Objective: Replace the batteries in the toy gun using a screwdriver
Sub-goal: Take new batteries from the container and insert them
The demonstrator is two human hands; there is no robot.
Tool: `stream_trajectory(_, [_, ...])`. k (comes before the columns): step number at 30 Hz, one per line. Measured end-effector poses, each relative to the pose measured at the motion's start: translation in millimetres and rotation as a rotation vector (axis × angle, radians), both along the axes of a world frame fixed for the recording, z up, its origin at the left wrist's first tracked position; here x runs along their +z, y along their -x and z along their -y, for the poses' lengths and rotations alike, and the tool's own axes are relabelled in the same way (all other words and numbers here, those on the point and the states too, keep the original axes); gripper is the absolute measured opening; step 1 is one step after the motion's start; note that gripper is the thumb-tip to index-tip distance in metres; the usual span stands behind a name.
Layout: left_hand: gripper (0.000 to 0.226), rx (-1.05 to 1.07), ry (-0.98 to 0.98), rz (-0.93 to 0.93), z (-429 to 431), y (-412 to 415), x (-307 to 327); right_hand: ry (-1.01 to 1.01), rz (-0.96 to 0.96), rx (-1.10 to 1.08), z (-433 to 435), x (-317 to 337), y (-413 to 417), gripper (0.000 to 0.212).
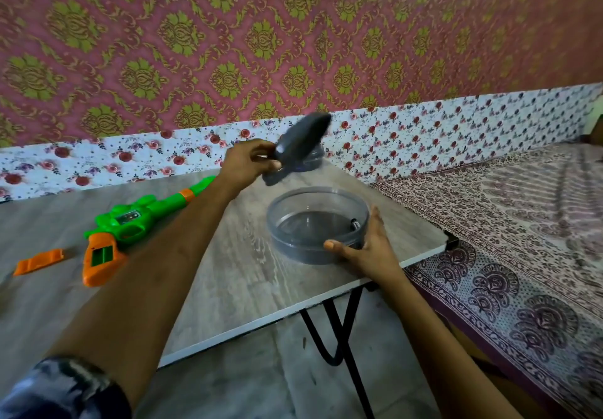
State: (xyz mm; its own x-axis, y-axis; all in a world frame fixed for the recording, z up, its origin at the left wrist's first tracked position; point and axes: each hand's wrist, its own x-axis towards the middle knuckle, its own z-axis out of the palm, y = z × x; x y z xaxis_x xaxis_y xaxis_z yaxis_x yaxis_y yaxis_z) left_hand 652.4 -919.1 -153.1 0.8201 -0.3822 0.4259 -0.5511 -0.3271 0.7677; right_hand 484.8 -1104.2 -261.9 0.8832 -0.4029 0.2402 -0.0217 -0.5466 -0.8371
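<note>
Patterned sleeve [65,389] at the near left corner, with the bare left forearm running up and away over the tabletop [235,275]. Black metal legs [346,330] under the tabletop's near edge, grey floor [244,369] below.

Right hand [368,249] is at the tabletop's right corner. Its thumb lies on the near wall of a round see-through grey container [293,222] and its fingers are wrapped round the right side, gripping it. The container stands upright on the tabletop with its top uncovered. A small dark item [354,222] lies inside against the right wall, too small to identify.

Left of the forearm, the toy gun [130,226] lies flat on the tabletop. It is green with an orange grip, grip toward the camera, barrel pointing away and right, passing behind the forearm. A rectangular green opening shows in the grip. A loose orange cover [39,260] lies just left of the grip, not touching it.

Farther back, left hand [251,162] is raised above the tabletop beyond the container. Its fingers are curled, pinching the edge of a grey lid [300,141]. The lid is tilted, in the air and motion-blurred.

To the right, a bed [522,239] with a maroon printed sheet sits beside the tabletop. Behind it all is a floral strip [424,138] low on the wall, with pink and green patterned wallpaper [228,43] above.
</note>
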Motion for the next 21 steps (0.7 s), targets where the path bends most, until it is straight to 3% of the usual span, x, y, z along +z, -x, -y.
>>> stream_trajectory(4, [0.039, 0.271, 0.418, -0.277, 5, -30, -23, 0.074, 0.014, -0.068, -4, -6, -7, 0.122])
stream_trajectory(8, [0.047, 0.311, 0.661, -0.585, 6, -51, -54, 0.158, 0.011, -0.126, -4, -11, -12, 0.121])
stream_trajectory(11, [0.035, 0.280, 0.671, -0.683, 8, -63, -70, 0.187, -0.010, -0.144, -4, -11, -14, 0.122])
stream_trajectory(21, [0.041, 0.288, 0.426, -0.710, -2, -49, -81, 0.239, -0.074, -0.152, -7, -8, -15, 0.124])
